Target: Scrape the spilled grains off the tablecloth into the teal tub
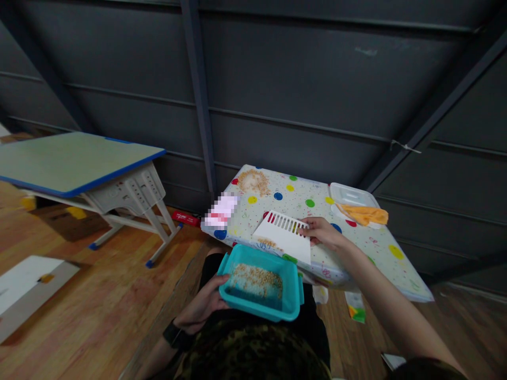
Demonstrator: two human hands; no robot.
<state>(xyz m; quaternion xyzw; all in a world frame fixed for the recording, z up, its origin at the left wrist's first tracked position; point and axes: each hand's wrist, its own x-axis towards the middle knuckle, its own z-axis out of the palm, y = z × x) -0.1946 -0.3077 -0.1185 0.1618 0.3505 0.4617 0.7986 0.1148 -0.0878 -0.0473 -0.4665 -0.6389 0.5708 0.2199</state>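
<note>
My left hand (206, 306) grips the near left corner of a teal plastic box (291, 295), held just below the table's near edge. A layer of small tan grains (257, 278) lies inside the box. My right hand (322, 232) is closed on the right end of a white slotted scraper (283, 237), which rests flat on the polka-dot tablecloth (312, 211) at the near edge. A small patch of grains (267, 243) lies by the scraper's near side. A larger heap of grains (253, 181) sits at the table's far left corner.
A white lid or tray (350, 194) with an orange cloth (366, 215) lies at the table's far right. A grey desk with blue trim (71, 161) stands to the left on the wooden floor. A dark panelled wall runs behind. A white board (24, 279) lies on the floor at left.
</note>
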